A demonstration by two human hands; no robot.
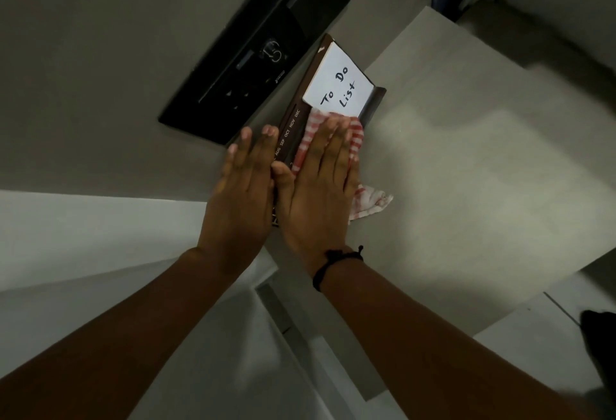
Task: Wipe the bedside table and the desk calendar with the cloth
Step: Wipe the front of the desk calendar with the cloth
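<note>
A dark brown desk calendar with month names printed along its edge stands at the back left of the pale bedside table. A white "To Do List" pad sits on the calendar's face. My right hand lies flat on a red-and-white checked cloth and presses it against the calendar just below the pad. One corner of the cloth hangs out to the right of the hand. My left hand rests with straight fingers against the calendar's left side, with nothing in it.
A black framed panel hangs on the grey wall just behind and left of the calendar. White bedding lies at the lower left. A dark object shows at the right edge. A black cord is tied round my right wrist.
</note>
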